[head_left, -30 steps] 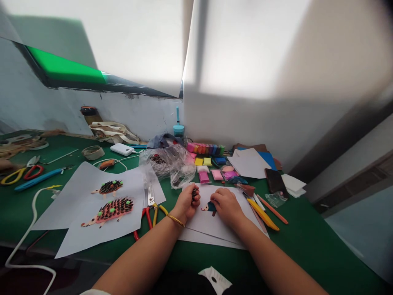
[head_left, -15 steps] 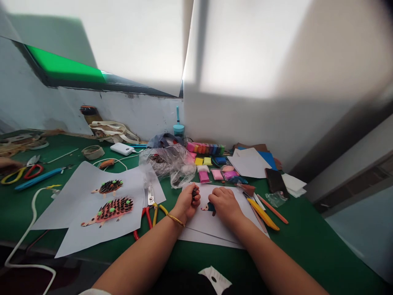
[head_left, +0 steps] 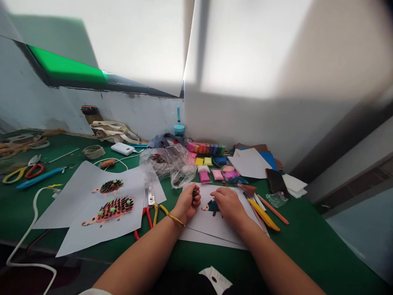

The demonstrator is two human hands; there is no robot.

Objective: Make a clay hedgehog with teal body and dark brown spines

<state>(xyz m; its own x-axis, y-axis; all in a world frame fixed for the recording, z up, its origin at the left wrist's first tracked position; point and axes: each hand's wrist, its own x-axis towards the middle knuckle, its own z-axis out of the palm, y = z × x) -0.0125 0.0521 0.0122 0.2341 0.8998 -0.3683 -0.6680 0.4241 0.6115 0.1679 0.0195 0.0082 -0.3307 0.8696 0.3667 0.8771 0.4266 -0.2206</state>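
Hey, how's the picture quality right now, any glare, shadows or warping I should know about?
Head view: washed-out glare on the white sheets hung above, soft-edged shadow bands across them; wide-angle stretching toward the frame edges; dark, blurred upper-right corner; dark pieces in the left hand too small to make out singly.

- Two animal figures with dark spines [head_left: 115,209].
- One blue-backed animal figure [head_left: 212,206], partly covered.
- Two yellowish packets [head_left: 199,161], among several colored packets [head_left: 204,176] too jumbled to count exactly.
- One white rectangular device [head_left: 123,148].
- One tan ring-shaped roll [head_left: 93,152].
- One dark-capped bottle [head_left: 90,116].
- One light-blue cup [head_left: 179,130].
- One yellow tool [head_left: 264,214].
- One gold bracelet [head_left: 175,220].
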